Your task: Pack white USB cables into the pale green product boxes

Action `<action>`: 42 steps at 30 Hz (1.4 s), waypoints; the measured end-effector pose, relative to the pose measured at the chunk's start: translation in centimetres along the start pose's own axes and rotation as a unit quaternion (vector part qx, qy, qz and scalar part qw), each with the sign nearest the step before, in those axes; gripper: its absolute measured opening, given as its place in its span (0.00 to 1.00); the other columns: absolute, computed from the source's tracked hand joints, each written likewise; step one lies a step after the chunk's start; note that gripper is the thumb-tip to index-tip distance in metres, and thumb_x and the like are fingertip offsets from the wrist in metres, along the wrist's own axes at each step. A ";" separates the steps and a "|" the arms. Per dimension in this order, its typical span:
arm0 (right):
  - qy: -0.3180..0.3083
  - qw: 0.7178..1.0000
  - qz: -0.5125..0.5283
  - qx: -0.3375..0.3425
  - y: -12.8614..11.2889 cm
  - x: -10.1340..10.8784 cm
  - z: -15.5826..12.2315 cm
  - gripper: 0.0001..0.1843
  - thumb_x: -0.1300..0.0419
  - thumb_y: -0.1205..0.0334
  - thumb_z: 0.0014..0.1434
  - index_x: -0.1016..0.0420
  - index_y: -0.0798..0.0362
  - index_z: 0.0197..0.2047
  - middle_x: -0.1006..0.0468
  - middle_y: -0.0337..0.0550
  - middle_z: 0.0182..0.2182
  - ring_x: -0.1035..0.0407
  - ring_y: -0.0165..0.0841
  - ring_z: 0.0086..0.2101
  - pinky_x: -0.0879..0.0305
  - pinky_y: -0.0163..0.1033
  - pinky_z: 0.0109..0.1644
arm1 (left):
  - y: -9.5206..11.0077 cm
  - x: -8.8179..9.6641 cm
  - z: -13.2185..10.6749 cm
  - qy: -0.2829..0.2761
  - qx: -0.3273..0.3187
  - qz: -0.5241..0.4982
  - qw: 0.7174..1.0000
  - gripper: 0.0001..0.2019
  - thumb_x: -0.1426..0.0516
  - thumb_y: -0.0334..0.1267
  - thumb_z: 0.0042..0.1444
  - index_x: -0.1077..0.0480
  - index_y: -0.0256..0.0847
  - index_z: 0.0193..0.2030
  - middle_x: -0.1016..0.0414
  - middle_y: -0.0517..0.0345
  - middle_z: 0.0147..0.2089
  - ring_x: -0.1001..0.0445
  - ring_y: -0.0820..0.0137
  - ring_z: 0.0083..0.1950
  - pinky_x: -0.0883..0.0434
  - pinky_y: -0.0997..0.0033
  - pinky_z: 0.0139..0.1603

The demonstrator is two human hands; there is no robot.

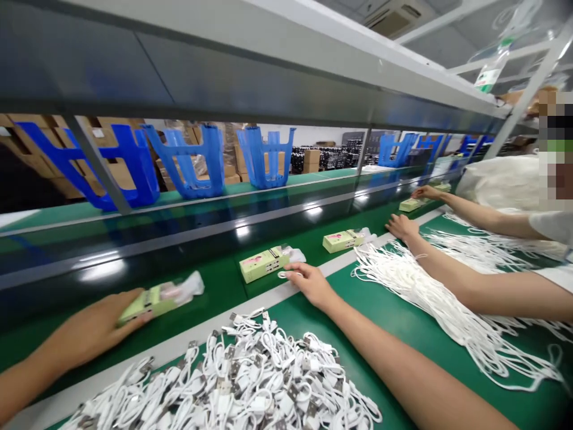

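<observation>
At the left, my left hand (92, 325) is wrapped round a light green box (154, 303), slightly blurred. A clear plastic bag (190, 288) sticks out of that box's open end. My right hand (311, 285) pinches a small white cable (286, 275). It is close to the open end of a second green box (259, 264), which lies on the dark green belt with a bag poking out. Below my right hand, a heap of coiled white USB cables (250, 376) covers the near worktop.
A third green box (342, 240) lies farther along the belt. To the right, a co-worker's hands (403, 228) are near another box (414, 204), beside bundled white cords (416, 280). Blue plastic bins (197, 161) line the far side under an overhead shelf (250, 77).
</observation>
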State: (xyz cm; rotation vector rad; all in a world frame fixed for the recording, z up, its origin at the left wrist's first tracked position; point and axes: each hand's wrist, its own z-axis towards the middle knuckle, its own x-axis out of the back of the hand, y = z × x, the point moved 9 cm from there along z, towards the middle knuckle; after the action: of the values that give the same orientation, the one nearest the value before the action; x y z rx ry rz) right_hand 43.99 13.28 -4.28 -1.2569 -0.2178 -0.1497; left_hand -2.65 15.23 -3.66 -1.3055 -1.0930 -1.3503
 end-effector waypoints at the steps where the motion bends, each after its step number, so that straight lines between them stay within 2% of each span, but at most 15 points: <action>1: -0.018 0.999 0.042 -0.002 -0.2 -2.6 1.1 0.16 0.39 0.52 0.58 0.25 0.54 0.44 0.23 0.40 0.27 0.30 0.33 0.28 0.35 0.36 0.34 | 1.6 0.0 0.0 -0.016 -0.002 -0.004 1.000 0.39 0.55 0.69 0.56 0.43 0.44 0.66 0.35 0.52 0.64 0.34 0.56 0.61 0.37 0.57 0.62; 3: -0.065 0.994 0.085 0.016 -1.2 -7.6 2.8 0.13 0.37 0.54 0.56 0.26 0.55 0.39 0.25 0.37 0.25 0.32 0.31 0.26 0.37 0.34 0.31 | 5.6 0.2 0.0 -0.050 -0.037 -0.021 0.998 0.38 0.57 0.67 0.59 0.43 0.44 0.66 0.36 0.50 0.64 0.35 0.54 0.61 0.36 0.56 0.61; 5: -0.113 0.988 0.100 0.040 -2.5 -11.4 3.7 0.11 0.35 0.55 0.54 0.25 0.55 0.35 0.24 0.37 0.27 0.32 0.30 0.27 0.37 0.33 0.32 | 9.5 1.1 -0.1 -0.044 -0.078 -0.025 0.996 0.37 0.57 0.66 0.59 0.43 0.41 0.66 0.35 0.45 0.62 0.34 0.52 0.59 0.35 0.56 0.57; 8: -0.165 0.979 0.051 0.104 -4.3 -13.6 3.6 0.07 0.36 0.58 0.57 0.21 0.52 0.36 0.23 0.38 0.33 0.31 0.31 0.31 0.37 0.34 0.36 | 13.9 1.6 -0.5 -0.030 -0.131 -0.024 0.991 0.34 0.59 0.64 0.62 0.41 0.42 0.64 0.31 0.43 0.55 0.31 0.54 0.51 0.34 0.58 0.48; 10: -0.174 0.971 -0.026 0.163 -5.1 -13.3 3.2 0.07 0.39 0.62 0.60 0.20 0.50 0.40 0.23 0.39 0.36 0.30 0.32 0.34 0.37 0.35 0.40 | 15.8 1.6 -0.6 -0.017 -0.151 -0.020 0.988 0.32 0.60 0.63 0.62 0.39 0.41 0.62 0.30 0.44 0.50 0.31 0.55 0.47 0.35 0.59 0.46; 12: -0.166 0.963 -0.092 0.189 -5.3 -12.5 3.2 0.07 0.39 0.64 0.60 0.21 0.50 0.42 0.23 0.39 0.35 0.31 0.32 0.35 0.37 0.36 0.41 | 17.1 1.4 -0.3 -0.007 -0.164 -0.019 0.986 0.32 0.59 0.62 0.63 0.38 0.40 0.60 0.29 0.45 0.48 0.31 0.56 0.46 0.36 0.58 0.46; 17: -0.171 0.951 -0.140 0.218 -4.9 -12.1 3.5 0.01 0.34 0.65 0.57 0.23 0.51 0.34 0.24 0.37 0.29 0.32 0.34 0.34 0.37 0.38 0.42 | 19.2 0.7 0.6 0.005 -0.177 -0.031 0.984 0.29 0.58 0.62 0.63 0.39 0.42 0.59 0.30 0.49 0.46 0.33 0.57 0.46 0.37 0.57 0.46; 21: -0.164 0.942 -0.152 0.251 -4.2 -11.0 3.6 0.01 0.33 0.64 0.56 0.19 0.50 0.34 0.24 0.43 0.40 0.32 0.37 0.43 0.38 0.44 0.53 | 20.1 0.7 1.0 0.004 -0.182 -0.035 0.983 0.30 0.59 0.61 0.63 0.39 0.41 0.59 0.30 0.48 0.47 0.33 0.57 0.46 0.38 0.58 0.46; 25: -0.185 0.933 -0.195 0.239 -3.2 -9.2 2.5 0.11 0.41 0.61 0.64 0.19 0.46 0.47 0.28 0.47 0.51 0.36 0.41 0.53 0.41 0.50 0.60 | 20.7 0.8 1.4 -0.002 -0.190 -0.041 0.981 0.30 0.60 0.61 0.64 0.39 0.41 0.59 0.30 0.48 0.48 0.33 0.58 0.46 0.37 0.59 0.46; 28: -0.208 0.928 -0.221 0.217 -2.7 -8.5 1.3 0.17 0.45 0.58 0.67 0.25 0.42 0.56 0.37 0.45 0.62 0.46 0.46 0.62 0.49 0.57 0.66 | 21.1 0.5 2.0 -0.004 -0.190 -0.045 0.981 0.30 0.60 0.61 0.64 0.39 0.41 0.60 0.30 0.47 0.48 0.32 0.57 0.47 0.37 0.59 0.47; 32: -0.234 0.918 -0.248 0.201 -2.3 -8.6 0.7 0.19 0.43 0.53 0.65 0.28 0.41 0.59 0.52 0.40 0.69 0.61 0.51 0.68 0.58 0.62 0.68 | 21.6 0.0 2.8 -0.003 -0.181 -0.049 0.982 0.32 0.60 0.63 0.63 0.39 0.39 0.60 0.30 0.46 0.49 0.32 0.54 0.48 0.37 0.57 0.47; 34: -0.218 0.924 -0.237 0.207 -2.3 -8.2 1.0 0.19 0.44 0.55 0.66 0.28 0.43 0.59 0.50 0.41 0.69 0.60 0.49 0.68 0.56 0.61 0.68 | 21.9 -0.1 3.2 -0.012 -0.176 -0.050 0.983 0.33 0.59 0.64 0.62 0.40 0.39 0.61 0.30 0.45 0.49 0.32 0.54 0.48 0.37 0.58 0.46; 38: -0.138 0.935 -0.221 0.240 -3.0 -6.6 1.4 0.17 0.44 0.61 0.65 0.24 0.48 0.55 0.37 0.45 0.63 0.49 0.42 0.65 0.51 0.54 0.68 | 22.5 -0.1 3.5 -0.033 -0.179 -0.046 0.982 0.34 0.60 0.65 0.62 0.40 0.40 0.60 0.30 0.45 0.49 0.32 0.56 0.48 0.37 0.59 0.46; 40: -0.143 0.931 -0.248 0.225 -2.6 -6.5 1.4 0.15 0.42 0.61 0.63 0.21 0.49 0.51 0.38 0.46 0.64 0.50 0.44 0.65 0.51 0.54 0.69 | 23.0 0.0 3.6 -0.031 -0.184 -0.032 0.982 0.34 0.61 0.65 0.62 0.40 0.40 0.60 0.30 0.45 0.48 0.32 0.56 0.47 0.36 0.59 0.45; 42: -0.149 0.930 -0.268 0.205 -2.1 -6.4 1.4 0.17 0.41 0.59 0.62 0.22 0.50 0.54 0.41 0.47 0.65 0.52 0.47 0.66 0.51 0.55 0.69 | 23.6 0.1 4.0 -0.028 -0.190 -0.012 0.981 0.34 0.63 0.64 0.62 0.40 0.39 0.60 0.30 0.45 0.48 0.32 0.56 0.45 0.36 0.59 0.44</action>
State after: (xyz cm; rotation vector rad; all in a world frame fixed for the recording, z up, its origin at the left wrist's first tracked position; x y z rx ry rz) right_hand 37.17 13.95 -3.47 -0.7721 -0.8171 -0.3621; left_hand 21.26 15.14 -3.58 -1.6156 -0.9171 -1.6036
